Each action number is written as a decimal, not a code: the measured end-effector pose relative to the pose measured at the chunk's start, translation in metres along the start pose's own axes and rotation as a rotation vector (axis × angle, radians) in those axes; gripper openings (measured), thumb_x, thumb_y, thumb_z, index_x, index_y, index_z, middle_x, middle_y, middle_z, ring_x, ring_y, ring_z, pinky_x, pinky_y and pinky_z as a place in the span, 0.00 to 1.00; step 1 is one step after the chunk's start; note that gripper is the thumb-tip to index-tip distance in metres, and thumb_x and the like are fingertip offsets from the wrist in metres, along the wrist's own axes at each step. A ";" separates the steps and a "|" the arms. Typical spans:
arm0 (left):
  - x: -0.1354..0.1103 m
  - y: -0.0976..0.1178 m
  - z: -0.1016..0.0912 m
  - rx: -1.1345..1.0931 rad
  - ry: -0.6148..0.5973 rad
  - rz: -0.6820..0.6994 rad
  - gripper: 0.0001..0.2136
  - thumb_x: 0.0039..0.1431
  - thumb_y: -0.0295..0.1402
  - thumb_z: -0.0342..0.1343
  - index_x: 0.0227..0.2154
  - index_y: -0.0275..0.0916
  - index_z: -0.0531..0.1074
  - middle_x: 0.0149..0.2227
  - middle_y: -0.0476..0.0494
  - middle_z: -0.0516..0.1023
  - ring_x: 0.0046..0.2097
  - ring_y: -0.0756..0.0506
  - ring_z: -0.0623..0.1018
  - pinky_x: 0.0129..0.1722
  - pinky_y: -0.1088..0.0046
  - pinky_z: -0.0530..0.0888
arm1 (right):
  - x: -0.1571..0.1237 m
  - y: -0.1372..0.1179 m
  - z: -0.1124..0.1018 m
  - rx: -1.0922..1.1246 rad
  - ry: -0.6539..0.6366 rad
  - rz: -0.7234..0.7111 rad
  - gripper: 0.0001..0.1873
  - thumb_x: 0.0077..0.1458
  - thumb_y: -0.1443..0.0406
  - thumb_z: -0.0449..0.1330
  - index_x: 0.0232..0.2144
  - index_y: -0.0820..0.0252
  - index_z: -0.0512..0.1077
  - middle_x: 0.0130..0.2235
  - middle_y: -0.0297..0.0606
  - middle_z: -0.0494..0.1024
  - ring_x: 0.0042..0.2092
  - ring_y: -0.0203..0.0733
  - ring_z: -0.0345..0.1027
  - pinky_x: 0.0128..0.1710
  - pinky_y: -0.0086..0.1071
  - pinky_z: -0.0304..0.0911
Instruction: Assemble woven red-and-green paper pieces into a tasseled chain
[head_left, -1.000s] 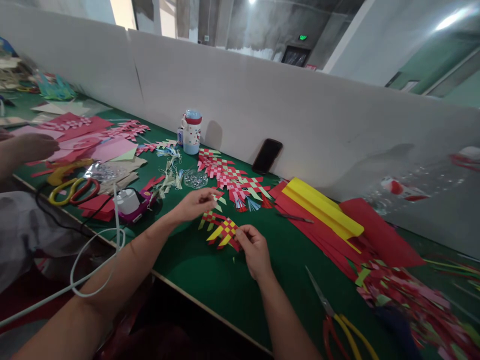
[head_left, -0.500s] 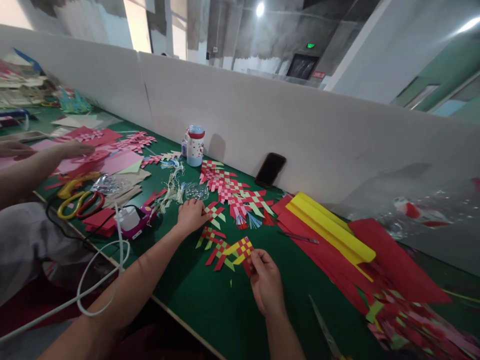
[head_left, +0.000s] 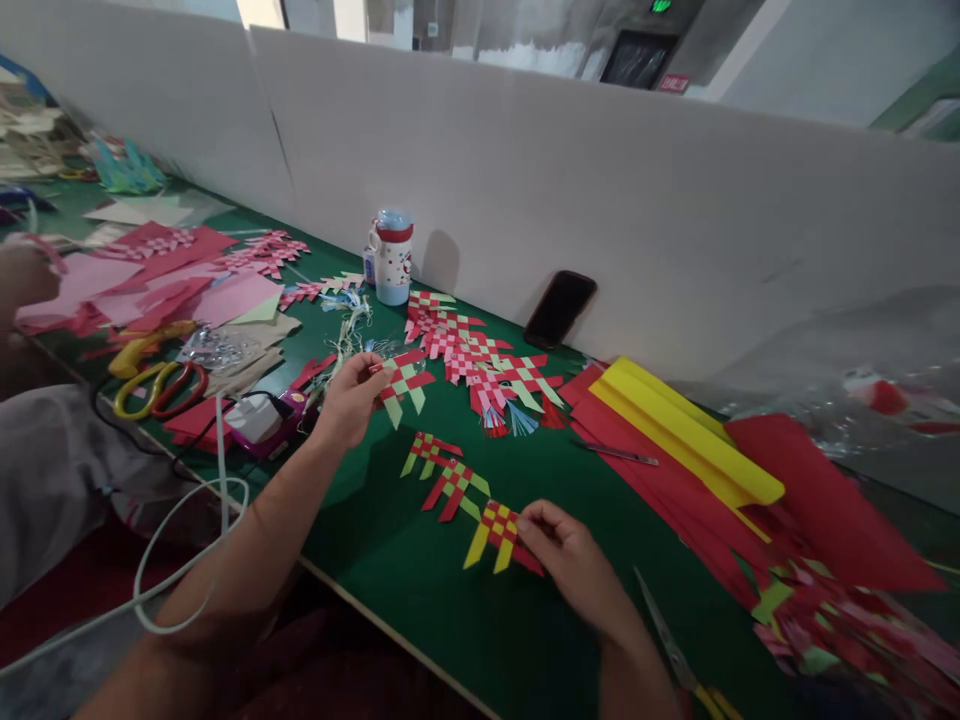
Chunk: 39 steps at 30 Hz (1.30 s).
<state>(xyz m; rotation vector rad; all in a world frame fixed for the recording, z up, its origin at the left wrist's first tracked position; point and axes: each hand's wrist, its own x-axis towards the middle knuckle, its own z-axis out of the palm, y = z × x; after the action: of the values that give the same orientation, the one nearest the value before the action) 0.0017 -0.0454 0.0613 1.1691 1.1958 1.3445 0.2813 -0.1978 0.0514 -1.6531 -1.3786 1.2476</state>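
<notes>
Left of the frame's centre, our left grip pinches a red-and-green woven paper piece; below centre, our right grip pinches a red-and-yellow woven paper piece.

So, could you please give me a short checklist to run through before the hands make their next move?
1. Left hand gripping the red-green piece: ok, fingertips hold its left end.
2. Right hand gripping the yellow piece: ok, pinched at its right side.
3. Yellow piece lifted off the table: cannot tell.
4. Scissors apart from the yellow piece: ok.
5. Cable clear of the left forearm: cannot tell, they overlap in view.
</notes>
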 end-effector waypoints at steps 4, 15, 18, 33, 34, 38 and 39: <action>-0.020 0.006 -0.010 -0.211 -0.022 -0.135 0.16 0.48 0.40 0.64 0.35 0.39 0.66 0.30 0.52 0.71 0.29 0.51 0.75 0.29 0.72 0.77 | 0.001 -0.011 -0.007 -0.536 0.128 -0.130 0.13 0.54 0.54 0.59 0.36 0.55 0.73 0.37 0.37 0.77 0.40 0.46 0.69 0.38 0.36 0.65; -0.030 -0.020 -0.009 -0.501 0.106 -0.337 0.23 0.41 0.26 0.63 0.43 0.39 0.65 0.30 0.50 0.77 0.29 0.49 0.79 0.32 0.72 0.78 | 0.093 -0.063 0.084 -0.883 0.057 -0.392 0.19 0.61 0.60 0.53 0.52 0.61 0.70 0.55 0.45 0.70 0.57 0.54 0.57 0.56 0.47 0.56; -0.031 -0.021 -0.008 -0.507 0.101 -0.334 0.24 0.41 0.25 0.62 0.44 0.39 0.64 0.27 0.53 0.75 0.28 0.49 0.79 0.33 0.73 0.77 | 0.099 -0.063 0.090 -0.895 0.053 -0.371 0.17 0.56 0.60 0.59 0.48 0.58 0.72 0.55 0.45 0.70 0.56 0.58 0.57 0.53 0.50 0.57; -0.045 -0.026 0.004 -0.269 -0.158 -0.382 0.25 0.48 0.31 0.63 0.50 0.41 0.63 0.37 0.44 0.79 0.33 0.46 0.80 0.32 0.73 0.76 | 0.057 -0.005 -0.009 -0.257 0.250 -0.197 0.09 0.51 0.57 0.60 0.30 0.56 0.70 0.30 0.34 0.75 0.33 0.41 0.69 0.35 0.34 0.63; -0.046 -0.027 0.007 -0.248 -0.199 -0.374 0.26 0.49 0.32 0.62 0.51 0.41 0.61 0.39 0.43 0.79 0.35 0.45 0.81 0.34 0.70 0.77 | 0.055 -0.002 -0.017 -0.202 0.297 -0.193 0.12 0.50 0.55 0.60 0.32 0.56 0.69 0.31 0.34 0.75 0.34 0.41 0.70 0.35 0.34 0.64; -0.049 -0.034 0.022 -0.073 -0.374 -0.270 0.26 0.53 0.35 0.58 0.54 0.39 0.57 0.43 0.38 0.79 0.40 0.41 0.81 0.42 0.60 0.77 | 0.047 0.004 -0.040 0.002 0.511 -0.210 0.20 0.48 0.51 0.61 0.38 0.57 0.67 0.36 0.39 0.76 0.39 0.42 0.71 0.39 0.36 0.67; -0.048 -0.037 0.024 -0.011 -0.381 -0.209 0.26 0.54 0.35 0.57 0.55 0.39 0.57 0.45 0.36 0.78 0.44 0.40 0.80 0.44 0.59 0.76 | 0.045 0.004 -0.044 0.040 0.547 -0.213 0.21 0.48 0.51 0.61 0.39 0.57 0.67 0.38 0.39 0.76 0.40 0.42 0.71 0.40 0.36 0.67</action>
<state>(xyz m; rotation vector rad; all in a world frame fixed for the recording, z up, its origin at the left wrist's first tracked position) 0.0316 -0.0892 0.0233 1.1921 0.9997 0.9203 0.3237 -0.1513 0.0509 -1.6093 -1.1371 0.6294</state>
